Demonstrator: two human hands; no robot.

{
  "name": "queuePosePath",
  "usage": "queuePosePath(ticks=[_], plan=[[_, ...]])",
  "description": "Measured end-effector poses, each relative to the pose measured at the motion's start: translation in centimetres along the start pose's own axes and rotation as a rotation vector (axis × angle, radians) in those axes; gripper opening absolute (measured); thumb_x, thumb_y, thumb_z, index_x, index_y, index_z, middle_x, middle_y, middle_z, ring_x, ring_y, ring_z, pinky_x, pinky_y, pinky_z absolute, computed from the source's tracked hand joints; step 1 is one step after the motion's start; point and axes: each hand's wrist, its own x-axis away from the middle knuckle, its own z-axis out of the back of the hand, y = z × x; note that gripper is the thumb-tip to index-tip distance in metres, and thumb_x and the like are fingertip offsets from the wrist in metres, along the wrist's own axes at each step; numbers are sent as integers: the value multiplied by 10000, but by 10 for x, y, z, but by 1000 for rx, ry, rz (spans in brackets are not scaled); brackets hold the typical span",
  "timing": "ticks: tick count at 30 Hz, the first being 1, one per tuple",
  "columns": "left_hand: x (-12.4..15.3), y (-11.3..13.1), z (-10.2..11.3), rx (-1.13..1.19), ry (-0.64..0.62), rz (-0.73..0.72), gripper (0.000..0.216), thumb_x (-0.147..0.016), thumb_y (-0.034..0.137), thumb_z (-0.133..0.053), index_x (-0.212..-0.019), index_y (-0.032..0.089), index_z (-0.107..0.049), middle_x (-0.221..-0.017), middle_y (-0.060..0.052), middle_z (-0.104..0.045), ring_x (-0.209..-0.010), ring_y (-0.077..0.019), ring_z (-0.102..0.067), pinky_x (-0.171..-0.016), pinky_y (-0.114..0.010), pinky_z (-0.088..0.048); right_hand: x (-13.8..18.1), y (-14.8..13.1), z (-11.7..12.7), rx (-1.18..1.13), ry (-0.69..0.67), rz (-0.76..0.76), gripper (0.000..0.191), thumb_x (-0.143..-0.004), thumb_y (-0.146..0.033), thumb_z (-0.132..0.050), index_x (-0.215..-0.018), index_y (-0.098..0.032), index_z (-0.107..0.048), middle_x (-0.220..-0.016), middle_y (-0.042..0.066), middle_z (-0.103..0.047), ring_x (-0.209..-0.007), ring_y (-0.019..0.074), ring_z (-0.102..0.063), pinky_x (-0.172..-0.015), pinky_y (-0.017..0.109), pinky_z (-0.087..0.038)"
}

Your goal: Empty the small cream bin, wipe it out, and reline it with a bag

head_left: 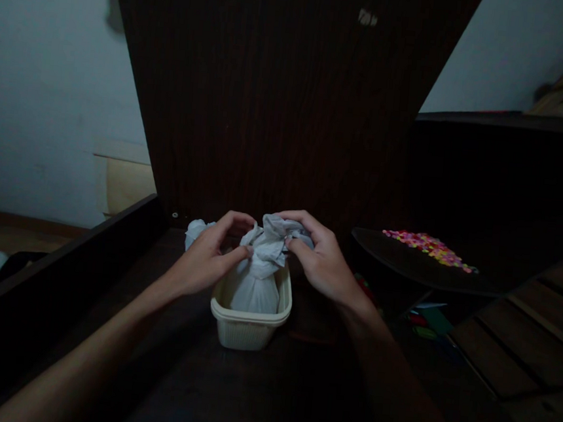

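A tied white plastic bag sits inside a cream plastic container on the dark wooden surface. Its gathered top is bunched up above the container's rim. My left hand pinches the left side of the bunched plastic between thumb and fingers. From the right, my right hand is closed on the other side of the bag's top, thumb toward me. What fills the bag is hidden.
Behind my left hand lies another crumpled white plastic piece. A dark wooden panel rises behind the container. To the right, a dark curved shelf holds a pile of colourful small pieces. A raised ledge runs along the left.
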Motion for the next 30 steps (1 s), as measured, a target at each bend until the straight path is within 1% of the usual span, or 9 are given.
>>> queuePosePath(ticks=[3,6,9,11,14,20,26,28,30], plan=[[-1,-1,-4,48,-5,-101,360,-885,217,-617,-1242,204,-572,-1205,-70,-648,-1088,-221,-623,-915,-320,-486,-3,7,-2,-27,-66,3,377,-769,-61,-490,-1064,-187,-690,-1062,31,-709,-970,165,-633,-851,300,-472],[-3,1,-7,-36,-73,-101,217,-931,227,-560,-1122,186,-655,-1086,-63,-698,-993,-215,-642,-848,-302,-488,-4,12,-2,-57,-63,-35,230,-770,-104,-507,-868,-171,-704,-911,25,-683,-907,166,-622,-846,312,-472],[-6,3,-9,-101,-112,-71,163,-922,264,-572,-981,171,-692,-944,-45,-712,-855,-206,-641,-754,-285,-474,-3,12,-2,-185,-65,-147,128,-806,-236,-598,-867,-160,-681,-832,15,-663,-787,152,-602,-731,292,-477],[-8,3,-9,-129,-117,-90,158,-903,270,-586,-933,168,-703,-896,-39,-703,-814,-201,-629,-737,-282,-461,-1,8,-3,-205,-94,-203,245,-743,-323,-752,-897,-158,-655,-815,2,-662,-734,140,-588,-672,273,-469],[-12,0,-8,-175,-163,-143,204,-909,287,-556,-902,165,-720,-861,-41,-682,-797,-198,-612,-734,-284,-445,0,4,-4,-132,-107,-180,389,-615,-288,-874,-892,-163,-631,-815,-11,-669,-725,132,-592,-660,258,-474],[-16,-4,-8,-233,-261,-182,235,-899,254,-486,-796,169,-680,-777,-17,-650,-755,-181,-567,-719,-285,-410,-8,8,3,-36,-78,-45,198,-693,-136,-697,-888,-163,-718,-843,7,-691,-755,142,-606,-687,269,-463],[-14,0,-4,-208,-361,-162,282,-897,250,-445,-666,171,-586,-774,-26,-607,-784,-187,-565,-761,-304,-426,-12,10,9,-22,14,-7,103,-720,-148,-602,-699,-176,-699,-752,-4,-605,-693,133,-546,-645,274,-417],[-12,2,-3,-150,-349,-122,214,-869,236,-471,-750,167,-636,-900,-45,-651,-878,-205,-595,-822,-316,-450,-12,11,8,-53,44,-23,89,-727,-148,-587,-687,-183,-657,-737,-11,-583,-696,133,-539,-642,270,-416],[-12,3,-3,-39,-308,-70,193,-855,232,-509,-935,171,-673,-1057,-56,-678,-991,-226,-613,-889,-327,-470,-12,10,5,-71,40,-32,75,-749,-155,-586,-724,-188,-648,-774,-6,-597,-738,139,-560,-667,269,-438]])
